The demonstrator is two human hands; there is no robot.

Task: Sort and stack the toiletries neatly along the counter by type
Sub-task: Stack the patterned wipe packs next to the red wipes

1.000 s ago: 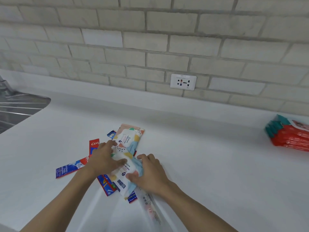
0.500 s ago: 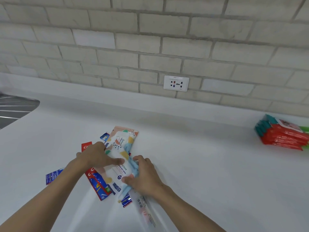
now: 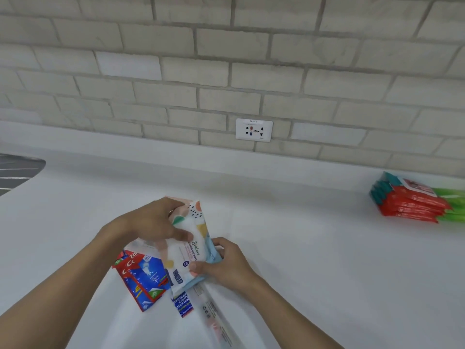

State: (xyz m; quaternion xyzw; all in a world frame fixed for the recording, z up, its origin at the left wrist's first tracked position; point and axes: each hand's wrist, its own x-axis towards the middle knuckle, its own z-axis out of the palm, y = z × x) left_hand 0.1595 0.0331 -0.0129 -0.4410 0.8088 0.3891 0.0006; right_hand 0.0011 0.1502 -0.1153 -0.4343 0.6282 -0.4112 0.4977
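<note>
A stack of pastel patterned wet-wipe packs (image 3: pixel 191 250) is lifted off the white counter (image 3: pixel 314 248), tilted, between both hands. My left hand (image 3: pixel 151 222) grips its far end and left side. My right hand (image 3: pixel 221 265) grips its near right corner, thumb on top. Under and beside the packs lie red and blue toothpaste boxes (image 3: pixel 143 275), another blue-ended toothpaste box (image 3: pixel 183 304), and a clear toothbrush package (image 3: pixel 216 321), blurred.
A stack of red and teal packs (image 3: pixel 410 202) lies at the far right of the counter, with green packaging (image 3: pixel 450 205) beside it. A wall socket (image 3: pixel 254 129) is set in the brick backsplash. A sink's edge (image 3: pixel 17 170) shows at far left.
Both hands have gathered the wet-wipe packs and raised them off the pile. The toothpaste boxes underneath are now more exposed. The camera view shifted right.
</note>
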